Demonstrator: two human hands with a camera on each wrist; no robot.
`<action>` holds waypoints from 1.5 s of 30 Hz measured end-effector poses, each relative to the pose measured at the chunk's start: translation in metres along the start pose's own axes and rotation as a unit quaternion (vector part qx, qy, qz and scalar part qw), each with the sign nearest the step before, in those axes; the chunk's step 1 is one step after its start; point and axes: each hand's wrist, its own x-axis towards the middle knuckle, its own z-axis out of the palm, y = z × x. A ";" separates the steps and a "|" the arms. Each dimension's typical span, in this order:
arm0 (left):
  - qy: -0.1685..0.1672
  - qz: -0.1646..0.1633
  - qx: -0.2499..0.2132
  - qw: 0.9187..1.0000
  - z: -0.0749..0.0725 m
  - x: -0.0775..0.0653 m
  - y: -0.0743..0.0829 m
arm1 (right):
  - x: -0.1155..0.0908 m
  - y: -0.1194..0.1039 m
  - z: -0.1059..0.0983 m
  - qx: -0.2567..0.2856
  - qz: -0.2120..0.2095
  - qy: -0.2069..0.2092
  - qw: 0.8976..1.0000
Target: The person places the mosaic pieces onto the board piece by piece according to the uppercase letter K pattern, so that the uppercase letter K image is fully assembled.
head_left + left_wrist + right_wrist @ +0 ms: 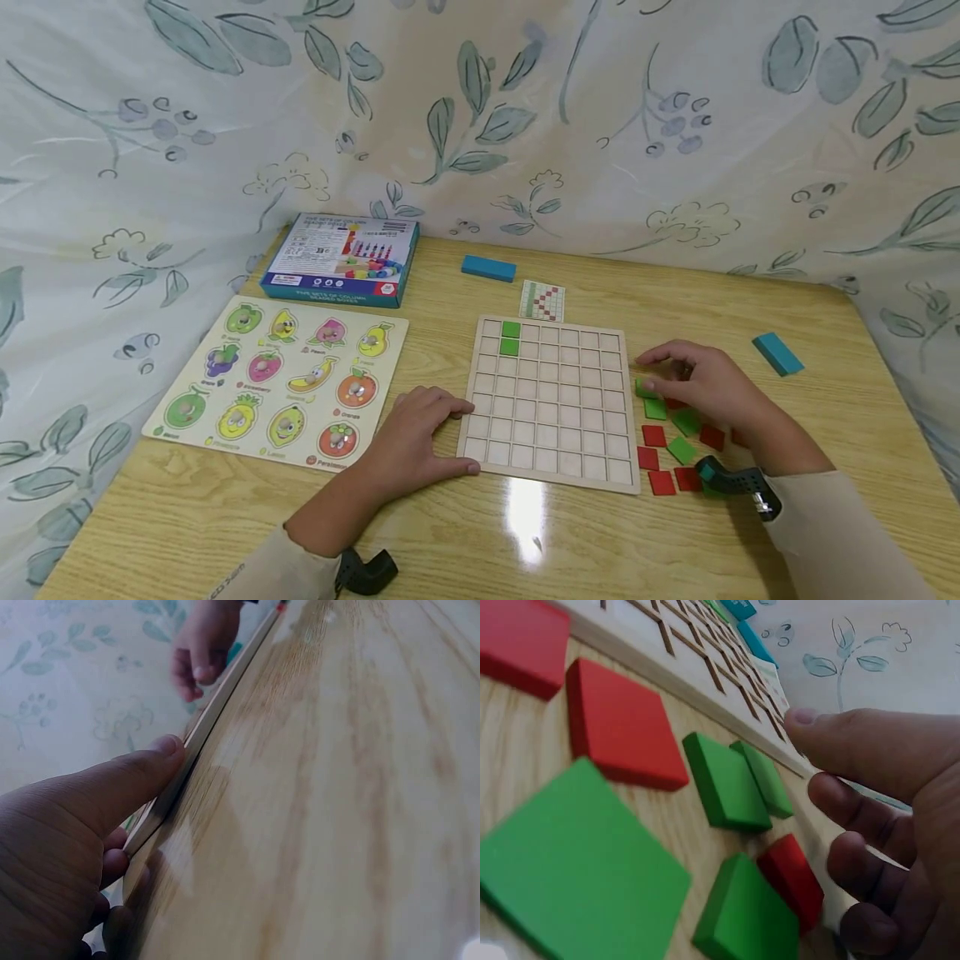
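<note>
Below the right hand (pixel 701 379), head: green tile (pixel 643 388) at the thumb tip, square, no long axis; right hand nearer; board (pixel 549 414) left of those fingers | left wrist: left hand (pixel 64 814) touches the board's edge, thumb and fingers spread | right wrist: right fingers loosely bent, holding nothing; tile just below, apart

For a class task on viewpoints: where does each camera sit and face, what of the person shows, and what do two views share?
Head: on the head, facing forward and down at the gridded board; sleeves, left grip, right grip show.
Left wrist: worn there, looking along the board's edge; left grip near, right grip beyond.
Right wrist: worn there, looking over red tiles and green tiles toward the board; right grip shows.
Head and right wrist share the tiles.
</note>
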 end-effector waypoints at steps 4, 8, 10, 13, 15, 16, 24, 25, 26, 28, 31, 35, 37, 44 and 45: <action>0.001 0.000 0.000 1.000 0.000 0.000 0.000 | 0.001 0.005 0.001 -0.002 -0.007 -0.010 1.000; 0.001 0.000 -0.003 1.000 0.000 0.000 0.000 | 0.001 0.007 0.003 -0.001 -0.013 -0.009 1.000; 0.001 0.000 -0.003 1.000 0.000 0.000 0.000 | 0.001 0.007 0.004 -0.002 -0.017 -0.007 1.000; 0.001 0.001 -0.001 1.000 0.001 0.000 -0.001 | 0.002 0.007 0.005 -0.008 -0.023 -0.003 1.000; 0.002 0.002 0.002 1.000 0.001 0.000 -0.001 | 0.002 0.007 0.006 -0.013 -0.027 -0.001 1.000; 0.002 0.003 0.002 1.000 0.001 -0.001 -0.001 | 0.003 0.006 0.006 -0.015 -0.029 -0.001 0.999; 0.003 0.001 0.001 1.000 0.000 -0.001 -0.001 | 0.005 0.005 0.008 -0.014 -0.026 -0.011 1.000; 0.003 0.001 0.002 1.000 0.000 -0.001 -0.001 | 0.005 0.005 0.008 -0.013 -0.025 -0.013 1.000; 0.004 0.002 0.002 1.000 0.001 -0.001 -0.001 | 0.005 0.005 0.008 -0.011 -0.024 -0.015 1.000; 0.005 0.003 0.002 1.000 0.001 -0.001 -0.001 | 0.005 0.005 0.008 -0.007 -0.023 -0.017 1.000; 0.006 0.005 0.002 1.000 0.001 -0.001 -0.002 | 0.005 0.005 0.007 -0.004 -0.024 -0.017 1.000; 0.006 0.005 0.002 1.000 0.002 -0.001 -0.002 | 0.005 0.003 0.007 0.002 -0.024 -0.019 1.000; 0.006 0.004 0.002 1.000 0.002 -0.001 -0.002 | 0.005 0.002 0.007 0.007 -0.023 -0.021 0.999; 0.006 0.007 0.004 1.000 0.002 -0.001 -0.003 | 0.006 0.001 0.004 0.030 -0.006 -0.031 0.999; 0.006 0.008 0.004 1.000 0.002 -0.001 -0.003 | 0.007 0.000 0.003 0.033 -0.003 -0.032 0.999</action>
